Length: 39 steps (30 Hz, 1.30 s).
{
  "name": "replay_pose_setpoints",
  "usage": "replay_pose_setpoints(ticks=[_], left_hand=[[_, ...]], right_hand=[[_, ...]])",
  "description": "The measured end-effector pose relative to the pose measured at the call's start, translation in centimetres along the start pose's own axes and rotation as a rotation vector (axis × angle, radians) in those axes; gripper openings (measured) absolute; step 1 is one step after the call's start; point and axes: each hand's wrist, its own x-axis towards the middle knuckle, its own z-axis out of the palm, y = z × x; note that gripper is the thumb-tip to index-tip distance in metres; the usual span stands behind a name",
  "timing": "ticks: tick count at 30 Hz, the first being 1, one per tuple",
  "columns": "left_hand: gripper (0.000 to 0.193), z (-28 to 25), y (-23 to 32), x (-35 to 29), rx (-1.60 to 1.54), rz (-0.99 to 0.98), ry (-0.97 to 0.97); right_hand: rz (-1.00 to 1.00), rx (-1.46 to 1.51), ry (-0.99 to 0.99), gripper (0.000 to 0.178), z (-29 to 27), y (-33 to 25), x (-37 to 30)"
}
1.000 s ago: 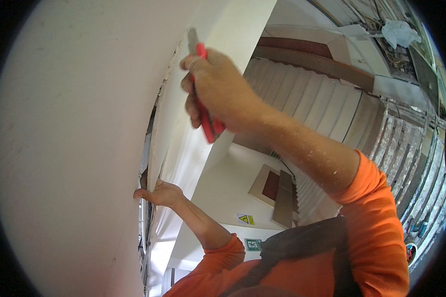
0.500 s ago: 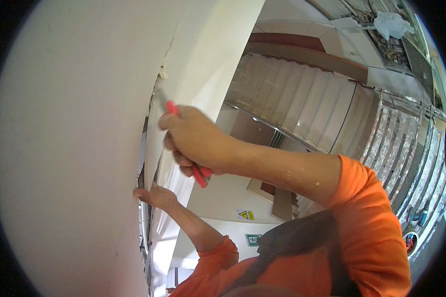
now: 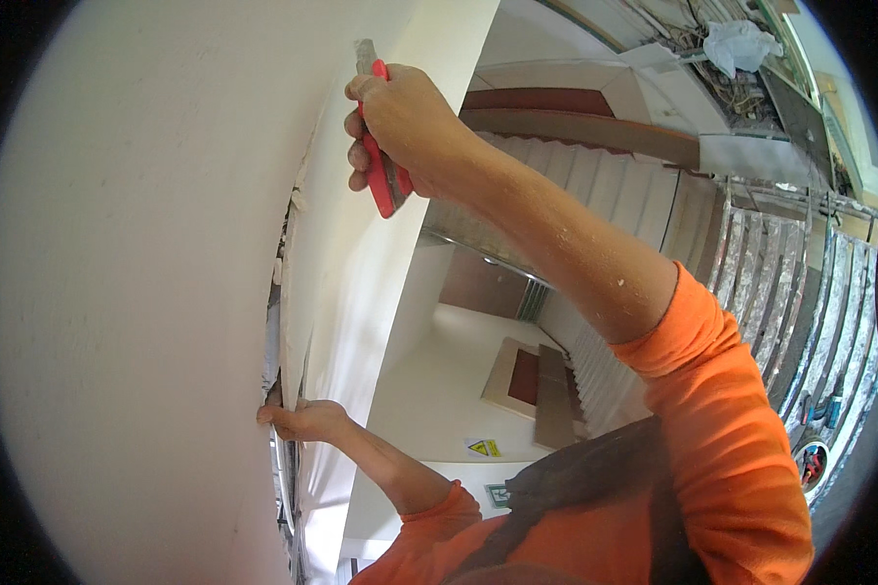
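Note:
A utility knife (image 3: 381, 185) with a red-and-grey handle is in my right hand (image 3: 405, 112), fingers wrapped round it. Its grey tip meets the pale surface near the upper end of the seam. Below, my left hand (image 3: 314, 421) grips the board's edge at the open gap (image 3: 275, 331), its fingertips partly hidden in the gap. To the left spreads a large smooth off-white board (image 3: 137, 253); to the right of the seam runs a paler strip (image 3: 361, 263). Ragged, crumbled bits line the seam between them.
Metal-looking slatted platforms (image 3: 766, 283) stand at right, with a round container (image 3: 810, 456) of small items. Exposed wiring and a white plastic bag (image 3: 739, 47) show at upper right. Pleated pale sheeting (image 3: 595, 190) hangs behind my right arm. A yellow warning sign (image 3: 482, 448) is on the wall.
My right hand has moved up along the seam with the knife, away from my left hand. My left hand stays at the gap, and the view has shifted slightly.

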Motion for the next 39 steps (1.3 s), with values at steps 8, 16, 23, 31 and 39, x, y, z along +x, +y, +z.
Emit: replay_pose_setpoints(ticks=[8, 16, 23, 31, 39], left_hand=[[0.078, -0.4, -0.8, 0.9, -0.024, 0.143, -0.128], [0.080, -0.9, -0.3, 1.5, 0.163, 0.241, -0.144], [0.078, -0.9, -1.2, 1.5, 0.097, 0.260, -0.193], [0.080, -3.4, -1.8, 3.8, 0.191, 0.405, -0.342], [0.091, -1.9, -0.5, 2.0, 0.218, 0.315, -0.238]], right_hand=[[0.088, 0.004, 0.032, 0.026, 0.5, -0.2, 0.3], [-0.116, 0.077, 0.069, 0.024, 0.6, 0.9, 0.0], [-0.214, 0.105, 0.150, 0.022, -3.0, -1.0, 4.7], [-0.197, 0.211, 0.232, 0.020, -2.7, -0.3, 8.1], [-0.269, 0.133, 0.174, 0.026, -6.8, -6.1, 10.9]])
